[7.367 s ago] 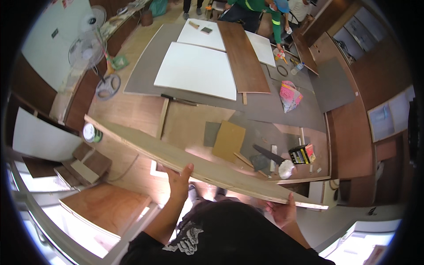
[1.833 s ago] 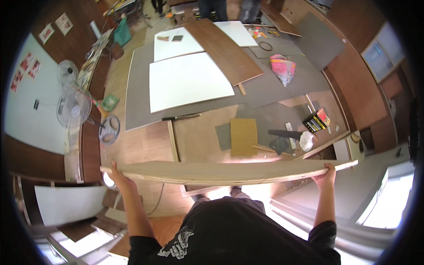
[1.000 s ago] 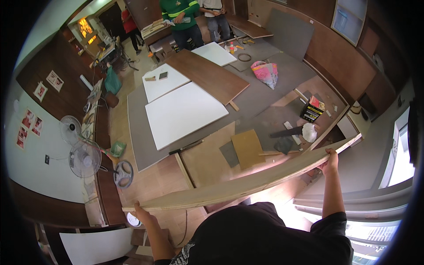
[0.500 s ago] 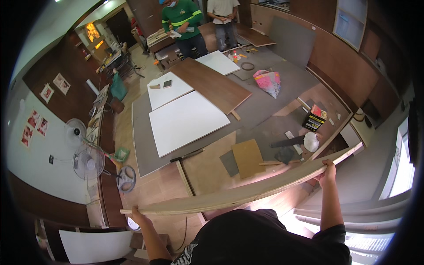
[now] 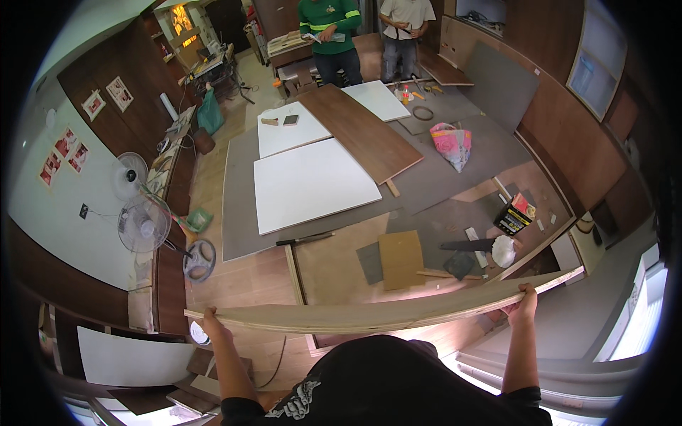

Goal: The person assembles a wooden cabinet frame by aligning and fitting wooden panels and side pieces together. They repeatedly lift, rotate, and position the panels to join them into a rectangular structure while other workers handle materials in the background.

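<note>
A long, pale plywood board stretches across in front of my body, its layered edge showing along the near side. My left hand grips it close to the left end, thumb on top. Farther along, my right hand is closed around the board a little in from its right end. Fingers of both hands are partly hidden beneath the wood. Just beyond the board lie a brown rectangular panel and a hand saw with a dark blade.
White panels and a long brown panel lie on a grey sheet. A pink bag and a black box sit to the right. Two fans stand left. Two people are at the back.
The board now lies more level in view, its right end lower and its left end higher. My view has turned slightly left. Both hands keep their grip.
</note>
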Tool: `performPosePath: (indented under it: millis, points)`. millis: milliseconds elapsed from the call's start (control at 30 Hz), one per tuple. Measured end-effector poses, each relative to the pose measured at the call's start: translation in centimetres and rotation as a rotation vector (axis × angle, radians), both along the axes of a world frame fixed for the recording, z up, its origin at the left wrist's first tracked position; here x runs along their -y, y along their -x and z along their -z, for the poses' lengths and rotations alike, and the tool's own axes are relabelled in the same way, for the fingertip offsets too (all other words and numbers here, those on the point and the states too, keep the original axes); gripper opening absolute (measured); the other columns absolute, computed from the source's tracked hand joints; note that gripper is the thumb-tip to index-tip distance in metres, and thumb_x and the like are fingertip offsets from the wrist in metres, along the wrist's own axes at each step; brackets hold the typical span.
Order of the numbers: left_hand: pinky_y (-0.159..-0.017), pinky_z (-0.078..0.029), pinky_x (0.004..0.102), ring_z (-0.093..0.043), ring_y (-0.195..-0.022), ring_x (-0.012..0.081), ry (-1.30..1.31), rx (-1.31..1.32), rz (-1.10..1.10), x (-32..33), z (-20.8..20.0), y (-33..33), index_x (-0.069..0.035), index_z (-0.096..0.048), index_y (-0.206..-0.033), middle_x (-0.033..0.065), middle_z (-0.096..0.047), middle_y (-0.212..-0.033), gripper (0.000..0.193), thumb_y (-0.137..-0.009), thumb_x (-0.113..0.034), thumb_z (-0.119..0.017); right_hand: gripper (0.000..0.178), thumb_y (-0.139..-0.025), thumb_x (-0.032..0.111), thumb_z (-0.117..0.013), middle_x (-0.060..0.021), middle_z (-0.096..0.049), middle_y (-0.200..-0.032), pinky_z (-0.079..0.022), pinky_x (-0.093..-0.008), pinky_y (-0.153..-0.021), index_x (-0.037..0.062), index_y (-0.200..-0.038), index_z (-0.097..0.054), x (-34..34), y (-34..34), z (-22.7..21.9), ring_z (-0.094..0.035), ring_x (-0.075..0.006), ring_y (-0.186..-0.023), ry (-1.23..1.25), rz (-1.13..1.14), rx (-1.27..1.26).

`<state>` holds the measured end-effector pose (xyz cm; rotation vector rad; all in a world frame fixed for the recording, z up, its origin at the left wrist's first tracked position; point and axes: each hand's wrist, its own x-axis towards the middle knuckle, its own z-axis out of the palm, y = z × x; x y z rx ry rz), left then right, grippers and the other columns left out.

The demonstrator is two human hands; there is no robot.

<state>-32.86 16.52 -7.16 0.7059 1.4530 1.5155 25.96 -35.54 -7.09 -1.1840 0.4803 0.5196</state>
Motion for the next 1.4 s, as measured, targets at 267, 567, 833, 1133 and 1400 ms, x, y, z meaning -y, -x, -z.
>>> performPosePath:
  millis: [267, 567, 833, 1133, 1400]
  points:
    - [-0.104, -0.046, 0.0437, -0.055, -0.116, 0.0303, -0.032, 0.031, 0.014, -0.3, 1.4, 1.3, -0.004, -0.041, -0.144, 0.0148, -0.054, -0.131, 0.073, -0.074, 0.0, -0.062, 0.054, -0.084, 0.028, -0.057, -0.022, -0.062, -0.122, -0.058, -0.0575, -0.089, -0.0021, -0.129, -0.05, 0.0, 0.2, 0.0, -0.067, -0.0398, -0.107, -0.015, -0.002, 0.006]
    - [-0.101, -0.046, 0.044, -0.055, -0.113, 0.03, -0.071, 0.033, -0.029, -0.2, 2.2, 1.5, -0.001, -0.044, -0.14, 0.0147, -0.054, -0.123, 0.063, -0.079, -0.003, -0.062, 0.044, -0.087, 0.029, -0.058, -0.0168, -0.064, -0.118, -0.059, -0.0562, -0.085, 0.0057, -0.124, -0.056, 0.2, 1.0, 0.0, -0.068, -0.0367, -0.105, 0.006, 0.027, 0.021]
    - [-0.108, -0.044, 0.0405, -0.055, -0.118, 0.0279, -0.05, 0.054, 0.059, -1.2, 3.4, 3.2, -0.003, -0.037, -0.15, 0.0123, -0.055, -0.132, 0.077, -0.078, 0.001, -0.061, 0.036, -0.09, 0.023, -0.056, -0.0165, -0.067, -0.109, -0.062, -0.0518, -0.08, 0.0026, -0.119, -0.055, 0.2, 1.1, 0.0, -0.071, -0.0321, -0.096, -0.032, 0.034, 0.052]
    - [-0.098, -0.051, 0.0412, -0.059, -0.111, 0.026, -0.027, 0.065, 0.007, -1.0, 3.8, 4.3, -0.006, -0.046, -0.141, 0.0104, -0.059, -0.122, 0.063, -0.081, -0.005, -0.063, 0.044, -0.087, 0.021, -0.061, -0.0169, -0.063, -0.12, -0.06, -0.0538, -0.086, 0.0016, -0.125, -0.052, -0.2, 0.3, -0.1, -0.068, -0.0348, -0.106, 0.01, 0.039, 0.023]
    - [-0.089, -0.05, 0.0404, -0.058, -0.094, 0.024, -0.029, -0.044, -0.015, 0.1, 2.5, 2.0, -0.005, -0.051, -0.115, 0.0093, -0.057, -0.102, 0.035, -0.082, -0.003, -0.063, 0.047, -0.085, 0.024, -0.061, -0.0137, -0.062, -0.127, -0.06, -0.0546, -0.088, 0.0084, -0.129, -0.055, 1.4, 0.2, -0.3, -0.066, -0.0337, -0.114, 0.122, 0.129, 0.009]
